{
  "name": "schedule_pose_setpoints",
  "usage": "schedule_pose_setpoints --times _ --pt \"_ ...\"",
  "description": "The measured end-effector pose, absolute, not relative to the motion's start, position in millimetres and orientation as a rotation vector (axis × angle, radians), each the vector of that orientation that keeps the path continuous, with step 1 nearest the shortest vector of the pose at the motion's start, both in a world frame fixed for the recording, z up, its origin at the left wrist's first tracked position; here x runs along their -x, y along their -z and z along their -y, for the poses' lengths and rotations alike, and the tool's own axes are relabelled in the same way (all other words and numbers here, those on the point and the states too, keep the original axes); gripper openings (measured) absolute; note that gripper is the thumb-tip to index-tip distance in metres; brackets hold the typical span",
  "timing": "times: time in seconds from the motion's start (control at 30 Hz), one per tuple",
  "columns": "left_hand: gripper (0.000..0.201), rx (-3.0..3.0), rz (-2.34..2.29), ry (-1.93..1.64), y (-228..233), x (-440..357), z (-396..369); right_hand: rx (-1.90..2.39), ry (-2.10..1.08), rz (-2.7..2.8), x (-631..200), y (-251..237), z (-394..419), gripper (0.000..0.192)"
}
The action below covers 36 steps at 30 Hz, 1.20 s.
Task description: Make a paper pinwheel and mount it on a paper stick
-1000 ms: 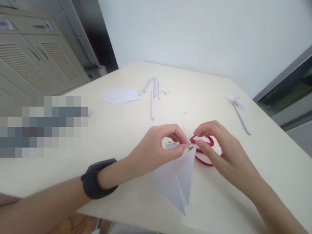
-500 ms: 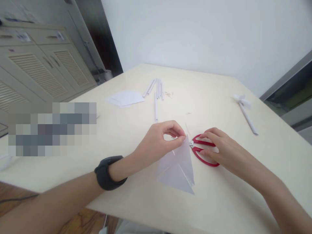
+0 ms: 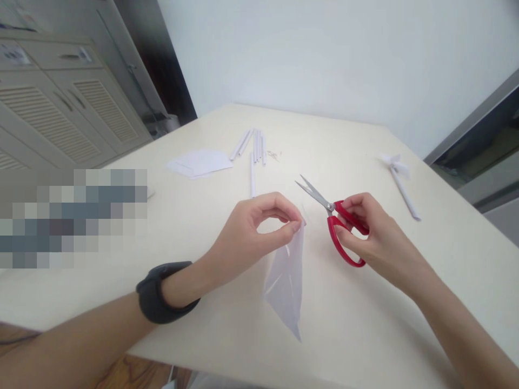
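My left hand (image 3: 259, 229), with a dark band on its wrist, pinches the top of a folded white sheet of paper (image 3: 286, 281) between thumb and fingertips. The paper hangs down in a narrow pointed shape, with slits showing in it. To the right, my right hand (image 3: 367, 229) grips the red-handled scissors (image 3: 343, 229). Their blades are slightly apart and point up and to the left, away from the paper. A thin sliver (image 3: 305, 210), perhaps wire or paper, shows by my left fingertips.
Several rolled paper tubes (image 3: 257, 146) lie toward the back, with small scraps (image 3: 274, 155) beside them. Left of these is a pile of white paper sheets (image 3: 200, 163). A paper pinwheel on a tube (image 3: 403, 189) lies at the right. Louvred cabinets (image 3: 65, 102) stand beyond the table's left edge.
My right hand has raised the scissors and turned their blades into view, clear of the paper. My left hand has moved slightly left, and the paper now hangs narrower.
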<state>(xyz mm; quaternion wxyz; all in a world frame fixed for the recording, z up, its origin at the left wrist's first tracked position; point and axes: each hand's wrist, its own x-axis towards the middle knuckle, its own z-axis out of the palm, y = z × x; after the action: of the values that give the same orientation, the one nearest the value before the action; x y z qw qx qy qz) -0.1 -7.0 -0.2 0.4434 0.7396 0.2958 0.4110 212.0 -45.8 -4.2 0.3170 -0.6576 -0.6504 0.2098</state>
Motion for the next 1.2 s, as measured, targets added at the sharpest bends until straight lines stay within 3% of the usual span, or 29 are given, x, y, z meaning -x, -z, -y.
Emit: schedule_pose_setpoints --times 0.37,0.73,1.2 --pt "0.010 -1.833 -0.575 -1.061 0 0 11 1.526 -0.688 1.642 -189 -3 56 0.034" --pt "0.010 -1.815 -0.627 -1.034 5 -1 11 1.578 -0.440 1.816 -184 4 60 0.029" --pt "0.016 -1.742 -0.737 -1.000 2 2 11 1.495 -0.306 1.889 -184 10 63 0.036"
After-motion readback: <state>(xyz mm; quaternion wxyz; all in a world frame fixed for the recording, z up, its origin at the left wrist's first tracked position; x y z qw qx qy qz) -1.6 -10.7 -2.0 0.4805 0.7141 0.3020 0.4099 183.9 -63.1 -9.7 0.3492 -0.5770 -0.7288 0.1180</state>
